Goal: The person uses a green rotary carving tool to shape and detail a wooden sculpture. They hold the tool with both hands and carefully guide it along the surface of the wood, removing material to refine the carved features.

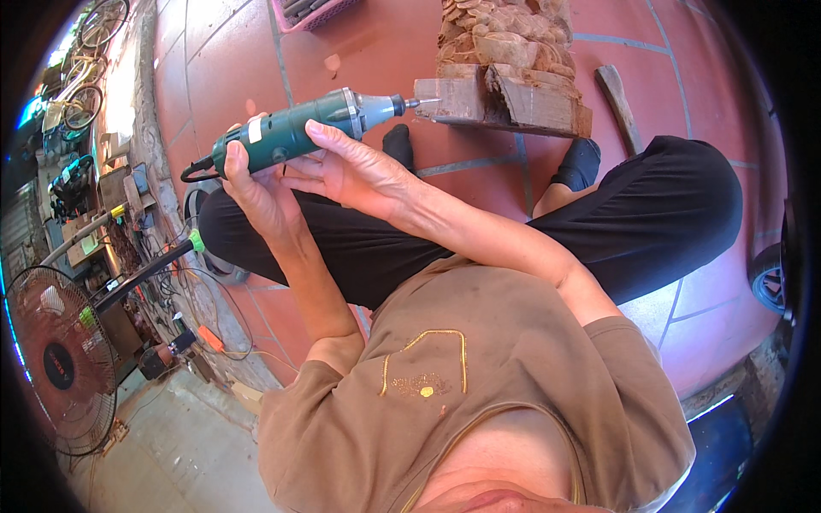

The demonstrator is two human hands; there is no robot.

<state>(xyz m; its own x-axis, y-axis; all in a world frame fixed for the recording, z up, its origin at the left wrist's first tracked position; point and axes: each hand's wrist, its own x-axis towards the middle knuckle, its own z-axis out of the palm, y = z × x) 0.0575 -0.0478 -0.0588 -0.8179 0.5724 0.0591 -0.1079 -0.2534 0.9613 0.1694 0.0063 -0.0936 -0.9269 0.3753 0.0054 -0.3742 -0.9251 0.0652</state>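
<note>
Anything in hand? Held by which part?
A green rotary tool, by its body: the left hand at the rear, near the cord; the right hand around mid-body, thumb against the casing.

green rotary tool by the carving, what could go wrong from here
The bit of the green rotary tool points at the carved wood; if running, it could skid or gouge the edge. A slip might also drop the tool toward the dark-socked foot nearby. The black cord loops by the left hand and might snag.

Round fan [60, 366], pink basket [320, 20]
</note>
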